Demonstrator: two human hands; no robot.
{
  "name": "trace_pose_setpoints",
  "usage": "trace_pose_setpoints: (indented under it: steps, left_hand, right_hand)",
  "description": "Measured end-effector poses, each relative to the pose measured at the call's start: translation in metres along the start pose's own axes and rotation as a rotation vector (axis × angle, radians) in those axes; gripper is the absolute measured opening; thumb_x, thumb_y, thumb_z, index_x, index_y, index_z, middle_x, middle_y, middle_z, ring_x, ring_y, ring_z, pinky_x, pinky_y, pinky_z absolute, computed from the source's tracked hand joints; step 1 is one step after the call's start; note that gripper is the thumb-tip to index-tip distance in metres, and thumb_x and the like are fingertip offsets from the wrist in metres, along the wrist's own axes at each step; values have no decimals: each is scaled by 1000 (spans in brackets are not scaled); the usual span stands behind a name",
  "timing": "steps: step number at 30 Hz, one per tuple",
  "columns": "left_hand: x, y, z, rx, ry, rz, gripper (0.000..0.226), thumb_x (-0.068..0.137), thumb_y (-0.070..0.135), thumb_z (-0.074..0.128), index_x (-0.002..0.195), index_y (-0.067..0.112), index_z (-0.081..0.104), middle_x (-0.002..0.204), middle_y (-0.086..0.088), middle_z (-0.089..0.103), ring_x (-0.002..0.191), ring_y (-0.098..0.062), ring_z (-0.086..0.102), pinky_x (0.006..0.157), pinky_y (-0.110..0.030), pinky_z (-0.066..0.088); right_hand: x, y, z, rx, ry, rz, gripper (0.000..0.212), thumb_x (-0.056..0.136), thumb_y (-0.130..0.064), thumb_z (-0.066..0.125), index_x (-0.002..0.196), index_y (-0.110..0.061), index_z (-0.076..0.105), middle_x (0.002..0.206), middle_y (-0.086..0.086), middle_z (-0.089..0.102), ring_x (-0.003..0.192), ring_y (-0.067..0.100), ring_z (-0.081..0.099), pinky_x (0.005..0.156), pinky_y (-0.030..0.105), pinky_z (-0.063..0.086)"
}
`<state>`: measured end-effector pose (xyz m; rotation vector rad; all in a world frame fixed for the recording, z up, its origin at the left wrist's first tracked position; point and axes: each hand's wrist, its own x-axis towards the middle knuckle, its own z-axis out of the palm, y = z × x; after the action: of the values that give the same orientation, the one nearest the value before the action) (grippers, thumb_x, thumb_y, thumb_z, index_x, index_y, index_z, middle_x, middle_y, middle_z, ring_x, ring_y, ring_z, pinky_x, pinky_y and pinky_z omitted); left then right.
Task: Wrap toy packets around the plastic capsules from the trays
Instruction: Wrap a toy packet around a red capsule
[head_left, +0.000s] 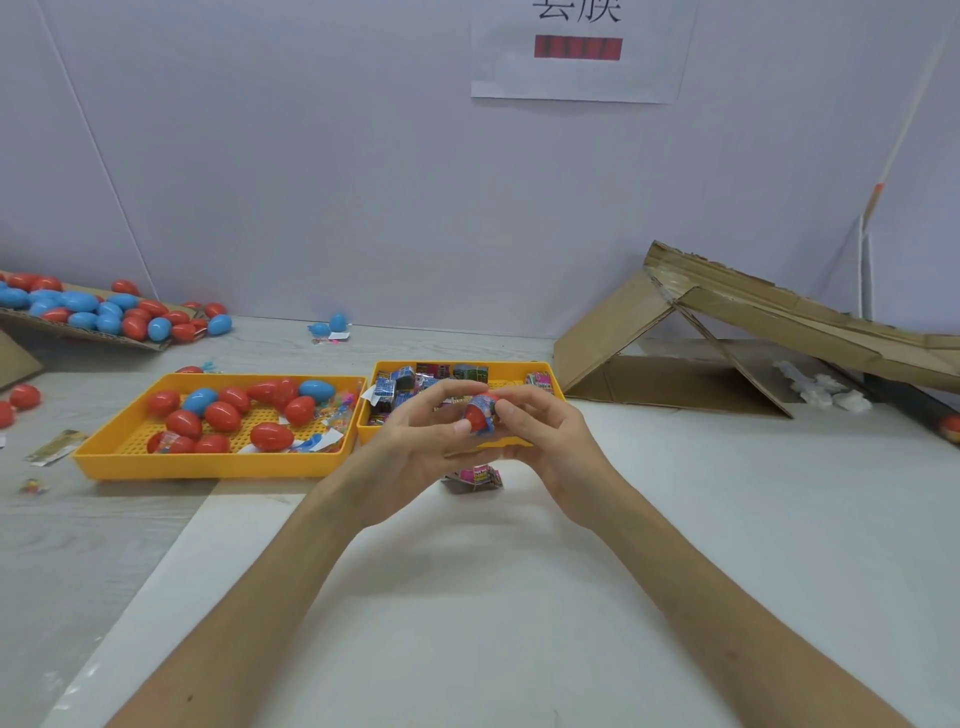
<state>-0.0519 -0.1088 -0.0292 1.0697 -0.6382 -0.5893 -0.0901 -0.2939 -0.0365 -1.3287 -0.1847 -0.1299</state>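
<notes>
Wrapping is in hand at the middle of the view: a red capsule (472, 419) with a blue packet (482, 404) bent over it sits between both hands. The left hand (415, 441) pinches it from 9 o'clock and the right hand (540, 436) from 3 o'clock, fingers curled round it. To do this well, I judge, one thumb should pin the packet's edge while the other hand draws the loose end snug round the shell, so it cannot spring open. The packet tray (556, 385) lies just behind at 12 o'clock, the capsule tray (208, 462) at 9 o'clock, and a pink packet (475, 477) at 6 o'clock.
</notes>
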Motion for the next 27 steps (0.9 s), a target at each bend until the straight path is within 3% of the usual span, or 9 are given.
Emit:
trace_pose_setpoints:
  steps: [13,19,27]
  left_hand:
    - [-1,1,3,83,25,-30,42,90,11,63,130,9,52,124,-12,69,120,-34,65,95,-37,56]
    - [-1,1,4,74,35,-35,47,88,8,62,133,4,49,122,-16,68,116,-34,66,90,-35,57]
    - [-1,1,6,68,27,-56,45,90,15,59,132,3,48,121,-15,70,121,-33,64,93,-37,55]
  right_hand:
    - [0,1,-2,-14,-32,-16,7,82,-25,70,81,-18,73,97,9,72,90,25,69,79,43,58]
    - [1,2,-4,-1,-41,-14,11,81,-22,71,85,-13,68,100,13,71,92,33,68,86,51,57]
    - [2,4,-4,-8,-40,9,21,88,-29,67,96,-10,69,97,8,71,91,24,65,84,48,55]
